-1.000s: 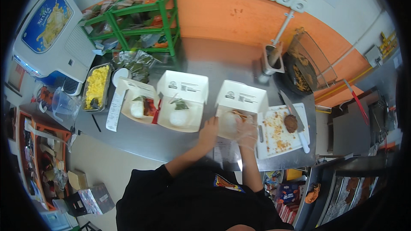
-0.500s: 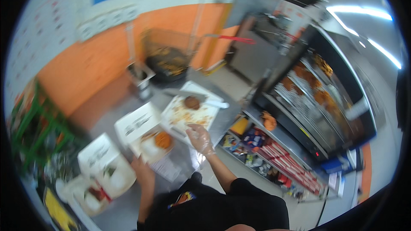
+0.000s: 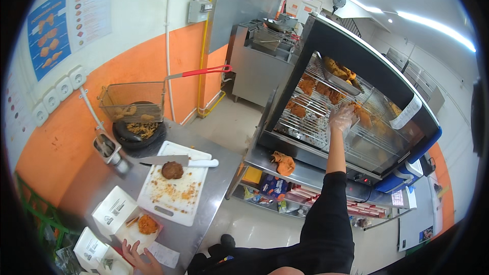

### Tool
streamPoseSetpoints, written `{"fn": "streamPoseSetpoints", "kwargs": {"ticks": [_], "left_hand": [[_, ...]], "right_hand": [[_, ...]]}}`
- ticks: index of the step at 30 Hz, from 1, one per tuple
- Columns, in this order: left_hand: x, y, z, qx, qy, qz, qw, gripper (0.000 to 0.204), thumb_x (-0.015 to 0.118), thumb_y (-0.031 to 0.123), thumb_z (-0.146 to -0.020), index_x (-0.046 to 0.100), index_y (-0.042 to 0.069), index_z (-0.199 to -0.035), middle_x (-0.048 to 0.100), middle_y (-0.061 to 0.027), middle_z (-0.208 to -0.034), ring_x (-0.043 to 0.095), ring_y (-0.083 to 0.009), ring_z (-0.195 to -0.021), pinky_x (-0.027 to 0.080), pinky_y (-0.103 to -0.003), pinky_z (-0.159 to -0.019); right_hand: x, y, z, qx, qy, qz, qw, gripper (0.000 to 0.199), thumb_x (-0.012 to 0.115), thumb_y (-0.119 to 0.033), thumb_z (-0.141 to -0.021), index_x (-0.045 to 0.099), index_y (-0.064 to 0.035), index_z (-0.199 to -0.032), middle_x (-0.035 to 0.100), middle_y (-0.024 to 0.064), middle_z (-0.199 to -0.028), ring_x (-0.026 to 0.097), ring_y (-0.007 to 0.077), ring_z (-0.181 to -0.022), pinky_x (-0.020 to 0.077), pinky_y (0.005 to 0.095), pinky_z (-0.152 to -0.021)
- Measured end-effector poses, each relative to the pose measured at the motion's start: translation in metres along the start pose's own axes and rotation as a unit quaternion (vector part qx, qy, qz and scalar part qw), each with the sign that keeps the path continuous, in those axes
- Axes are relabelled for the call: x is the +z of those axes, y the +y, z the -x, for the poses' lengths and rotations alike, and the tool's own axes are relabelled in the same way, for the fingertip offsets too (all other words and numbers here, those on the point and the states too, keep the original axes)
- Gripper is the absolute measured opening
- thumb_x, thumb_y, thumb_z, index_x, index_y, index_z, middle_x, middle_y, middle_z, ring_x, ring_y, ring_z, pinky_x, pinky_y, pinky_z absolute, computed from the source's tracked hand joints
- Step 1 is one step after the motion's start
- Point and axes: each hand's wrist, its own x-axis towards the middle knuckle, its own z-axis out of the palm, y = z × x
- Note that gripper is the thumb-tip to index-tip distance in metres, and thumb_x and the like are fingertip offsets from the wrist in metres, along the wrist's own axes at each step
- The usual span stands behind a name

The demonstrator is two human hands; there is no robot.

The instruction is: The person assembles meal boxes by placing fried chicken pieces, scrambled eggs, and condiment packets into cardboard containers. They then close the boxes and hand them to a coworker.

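My right hand [image 3: 342, 118], in a clear plastic glove, reaches into the lit warming cabinet [image 3: 305, 140]. Its fingers are stretched out at a piece of fried chicken [image 3: 362, 116] on the wire rack, and no firm hold shows. My left hand [image 3: 141, 259] is bare, fingers apart, beside an open white food box [image 3: 109, 213]. In that box lie a breaded fried piece [image 3: 147, 224] and white rice [image 3: 133, 236]. A second open box [image 3: 87, 248] stands nearer, partly cut off. On the white cutting board [image 3: 170, 201] rest a brown round patty [image 3: 172, 170] and a large knife [image 3: 202, 163].
A frying basket [image 3: 133, 94] with a red handle sits over a black pan [image 3: 122, 135] at the table's back. Beside it is a metal container [image 3: 107, 147]. An orange cloth [image 3: 283, 163] lies on the ledge below the cabinet. Green crates [image 3: 43, 214] stand at left.
My right hand has moved from the cutting board to the cabinet rack at the right. The view has swung right, and my left hand stays by the food boxes.
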Motion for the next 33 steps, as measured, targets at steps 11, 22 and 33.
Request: {"fn": "streamPoseSetpoints", "kwargs": {"ticks": [11,22,33], "left_hand": [[0.024,0.082,-0.006,-0.033,-0.030,-0.062,0.997,0.019,0.061,0.022,-0.091,0.063,0.009,-0.105,0.057,-0.0144,-0.122,0.055,-0.0298,-0.115,0.044,-0.040,-0.098],[0.003,0.036,0.023,-0.118,0.064,0.085,0.987,0.021,0.054,-0.002,-0.086,0.059,0.001,-0.106,0.046,-0.0201,-0.133,0.048,-0.0343,-0.120,0.037,-0.041,-0.099],[-0.129,-0.168,0.096,-0.206,0.149,-0.187,0.949,0.032,0.064,0.006,-0.082,0.059,0.006,-0.114,0.047,-0.0190,-0.133,0.043,-0.0378,-0.124,0.035,-0.048,-0.103]], "right_hand": [[0.098,0.008,-0.067,0.085,-0.084,-0.039,0.992,0.032,0.054,-0.037,-0.092,0.066,-0.0089,-0.103,0.069,0.0116,-0.097,0.065,0.0270,-0.097,0.0493,0.0428,-0.080],[-0.055,-0.032,0.045,-0.032,-0.022,-0.689,0.724,0.051,0.065,-0.033,-0.088,0.052,0.0015,-0.124,0.065,0.0186,-0.111,0.064,0.0309,-0.101,0.0530,0.0424,-0.089],[-0.350,-0.107,0.407,0.093,-0.671,-0.736,-0.008,0.054,0.050,-0.040,-0.095,0.043,-0.0098,-0.139,0.055,0.0143,-0.131,0.060,0.0286,-0.114,0.0609,0.0421,-0.074]]}}
